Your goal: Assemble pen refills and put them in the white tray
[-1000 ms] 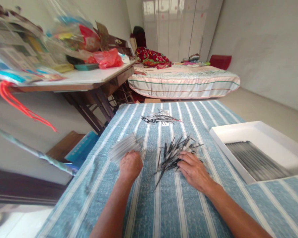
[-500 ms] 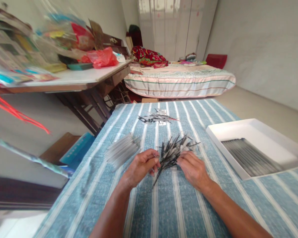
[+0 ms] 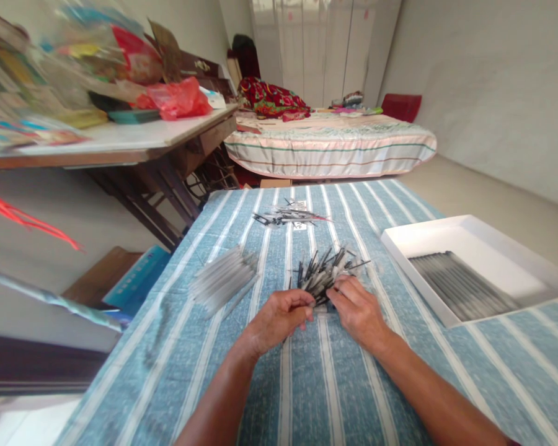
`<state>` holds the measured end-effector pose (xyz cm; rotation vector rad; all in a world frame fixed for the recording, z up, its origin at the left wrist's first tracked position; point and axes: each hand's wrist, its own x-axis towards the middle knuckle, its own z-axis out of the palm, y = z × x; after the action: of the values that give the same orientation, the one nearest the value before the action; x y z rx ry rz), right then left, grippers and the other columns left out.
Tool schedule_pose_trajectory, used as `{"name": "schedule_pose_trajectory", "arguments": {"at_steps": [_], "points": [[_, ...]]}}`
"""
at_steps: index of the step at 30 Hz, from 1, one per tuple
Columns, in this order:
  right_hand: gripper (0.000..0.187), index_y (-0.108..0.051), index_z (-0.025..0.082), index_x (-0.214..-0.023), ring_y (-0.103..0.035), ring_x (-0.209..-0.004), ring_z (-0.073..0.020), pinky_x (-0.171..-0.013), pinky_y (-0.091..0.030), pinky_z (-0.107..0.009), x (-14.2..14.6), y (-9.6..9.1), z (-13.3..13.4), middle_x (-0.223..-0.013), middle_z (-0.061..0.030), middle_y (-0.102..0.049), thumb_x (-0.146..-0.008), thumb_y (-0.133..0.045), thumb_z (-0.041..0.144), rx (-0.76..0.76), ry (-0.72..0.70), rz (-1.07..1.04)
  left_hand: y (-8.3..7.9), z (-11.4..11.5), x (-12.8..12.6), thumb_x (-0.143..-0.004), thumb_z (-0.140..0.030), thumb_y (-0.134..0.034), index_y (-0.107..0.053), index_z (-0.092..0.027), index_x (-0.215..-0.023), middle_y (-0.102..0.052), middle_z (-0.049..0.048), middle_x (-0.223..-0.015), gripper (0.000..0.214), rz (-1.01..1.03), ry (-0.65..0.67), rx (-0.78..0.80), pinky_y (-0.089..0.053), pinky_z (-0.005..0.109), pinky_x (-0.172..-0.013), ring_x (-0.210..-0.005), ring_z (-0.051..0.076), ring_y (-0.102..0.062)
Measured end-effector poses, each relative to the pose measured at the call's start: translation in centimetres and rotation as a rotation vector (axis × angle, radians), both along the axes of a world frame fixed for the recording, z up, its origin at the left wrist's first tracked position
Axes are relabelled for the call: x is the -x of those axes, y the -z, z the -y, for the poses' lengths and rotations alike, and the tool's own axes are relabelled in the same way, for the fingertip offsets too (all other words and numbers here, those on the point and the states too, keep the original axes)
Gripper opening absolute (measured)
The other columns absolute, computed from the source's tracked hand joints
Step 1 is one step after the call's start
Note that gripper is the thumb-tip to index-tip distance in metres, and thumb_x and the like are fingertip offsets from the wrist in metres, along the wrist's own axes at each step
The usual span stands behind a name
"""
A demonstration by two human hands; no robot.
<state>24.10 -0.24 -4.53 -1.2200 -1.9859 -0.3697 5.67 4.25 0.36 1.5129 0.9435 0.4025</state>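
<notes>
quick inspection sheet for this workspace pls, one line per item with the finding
surface: blue and white striped cloth, spread flat.
job's things: loose pile of thin dark pieces; bundle of clear tubes to its left; smaller dark pile at the far end; white tray at right, holding a row of dark rods.
clutter: side table at left, heaped with bags and packets.
grippers: left hand curled at the pile's near edge, right hand with fingers on the pile; grip cannot be told.
cables: nothing seen; red cords hang at far left.
surroundings: bed, pale wardrobe doors, bare walls.
</notes>
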Motion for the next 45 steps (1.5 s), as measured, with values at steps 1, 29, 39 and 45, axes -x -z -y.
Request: {"name": "schedule_pose_trajectory", "arguments": {"at_steps": [1,29,39,45], "points": [[0.022,-0.064,0.011,-0.090,-0.052,-0.095,-0.0206,-0.081,-0.051,-0.033,0.0,0.1,0.0,-0.083,-0.0105,-0.057,-0.088,-0.043,0.010,-0.003,0.003,0.005,0.1,0.0,-0.1,-0.074,-0.023,-0.056,-0.060,-0.015,-0.088,-0.061,-0.0005,-0.070,0.016,-0.005,0.007,-0.003,-0.033,0.018,-0.042,-0.053,0.009,-0.050],[0.024,-0.059,0.012,-0.103,-0.053,-0.102,-0.0234,-0.087,-0.050,-0.040,0.6,-0.8,0.7,-0.094,-0.0132,-0.059,-0.086,-0.042,0.007,-0.033,-0.014,-0.078,1.2,1.4,-2.3,-0.072,-0.019,-0.057,-0.058,-0.013,-0.088,-0.060,-0.0009,-0.060,0.018,0.200,-0.161,0.244,-0.031,0.017,-0.036,-0.043,0.008,-0.049],[0.026,-0.057,0.010,-0.109,-0.053,-0.106,-0.0235,-0.089,-0.050,-0.040,1.4,-1.0,1.2,-0.096,-0.0137,-0.062,-0.085,-0.046,0.007,-0.042,-0.107,-0.085,1.2,1.3,-2.2,-0.074,-0.019,-0.060,-0.061,-0.012,-0.078,-0.058,-0.0001,-0.057,0.009,0.338,-0.139,0.312,-0.032,0.018,-0.038,-0.044,0.007,-0.047],[0.030,-0.056,0.010,-0.111,-0.048,-0.115,-0.0265,-0.091,-0.048,-0.044,0.7,-2.0,1.5,-0.113,-0.0150,-0.057,-0.082,-0.049,0.004,-0.111,-0.150,-0.108,0.5,0.6,-1.6,-0.071,-0.021,-0.065,-0.061,-0.013,-0.087,-0.060,-0.0001,-0.060,0.018,0.572,-0.304,0.309,-0.033,0.018,-0.042,-0.046,0.007,-0.048]]}}
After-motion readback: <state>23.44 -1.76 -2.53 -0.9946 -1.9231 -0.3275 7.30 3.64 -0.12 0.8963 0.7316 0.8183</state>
